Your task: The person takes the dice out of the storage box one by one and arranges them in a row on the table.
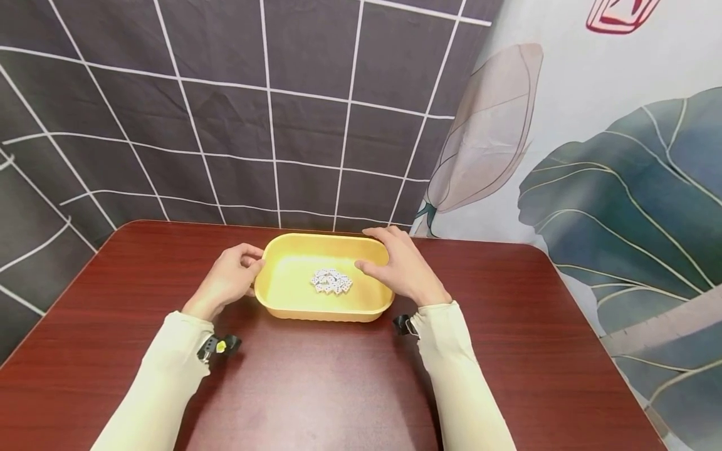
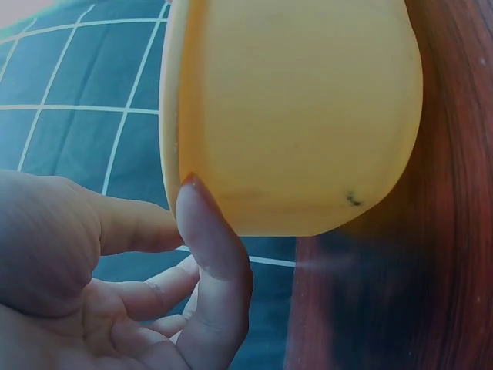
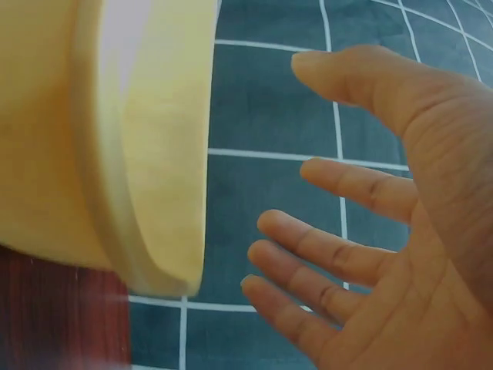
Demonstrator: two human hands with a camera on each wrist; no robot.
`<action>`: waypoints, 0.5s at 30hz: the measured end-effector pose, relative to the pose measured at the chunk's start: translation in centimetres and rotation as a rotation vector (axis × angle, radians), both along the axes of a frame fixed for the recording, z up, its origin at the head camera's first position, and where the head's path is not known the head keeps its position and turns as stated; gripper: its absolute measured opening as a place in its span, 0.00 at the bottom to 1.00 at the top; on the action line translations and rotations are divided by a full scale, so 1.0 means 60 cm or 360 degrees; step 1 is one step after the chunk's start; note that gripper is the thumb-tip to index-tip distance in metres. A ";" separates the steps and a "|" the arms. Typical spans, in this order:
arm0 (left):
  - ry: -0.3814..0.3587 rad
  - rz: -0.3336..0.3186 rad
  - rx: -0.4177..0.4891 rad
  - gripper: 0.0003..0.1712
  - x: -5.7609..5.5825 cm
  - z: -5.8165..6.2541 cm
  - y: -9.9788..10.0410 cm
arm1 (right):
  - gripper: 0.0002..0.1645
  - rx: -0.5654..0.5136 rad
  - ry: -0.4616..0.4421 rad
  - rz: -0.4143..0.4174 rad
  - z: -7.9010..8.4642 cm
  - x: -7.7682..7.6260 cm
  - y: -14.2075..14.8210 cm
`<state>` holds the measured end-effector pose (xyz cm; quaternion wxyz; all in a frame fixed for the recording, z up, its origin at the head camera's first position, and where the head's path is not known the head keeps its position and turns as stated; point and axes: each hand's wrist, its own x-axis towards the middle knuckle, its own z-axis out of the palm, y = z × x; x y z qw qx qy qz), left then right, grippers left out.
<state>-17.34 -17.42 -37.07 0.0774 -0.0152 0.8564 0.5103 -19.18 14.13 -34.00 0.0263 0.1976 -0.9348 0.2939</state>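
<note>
A yellow plastic basin [image 1: 324, 316] with rounded corners is in front of me near the table's back edge. A small cluster of white dice [image 1: 331, 281] with dark dots lies on its floor. My left hand [image 1: 228, 275] pinches the basin's left rim between thumb and a finger; in the left wrist view, the thumb and fingertip [image 2: 192, 200] meet at that rim. At the basin's right end is my right hand [image 1: 403, 266], fingers spread. In the right wrist view, its fingers [image 3: 331, 254] stand apart from the basin's wall [image 3: 166, 154] and hold nothing.
The reddish-brown wooden table [image 1: 316, 388] has rounded back corners. Behind it hangs a dark cloth [image 1: 225, 125] with a white grid, and to the right a pale curtain [image 1: 564, 188] with large leaves. Black straps [image 1: 217, 346] are on both wrists.
</note>
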 end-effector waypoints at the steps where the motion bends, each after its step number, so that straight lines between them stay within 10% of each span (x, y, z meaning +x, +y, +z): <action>1: -0.0007 0.0003 0.0017 0.20 0.000 0.000 0.000 | 0.37 -0.0005 -0.0004 0.0010 -0.001 0.000 -0.002; 15: -0.0002 0.0064 0.0093 0.22 -0.009 -0.012 0.007 | 0.29 0.0049 -0.0045 0.0149 -0.027 -0.008 -0.030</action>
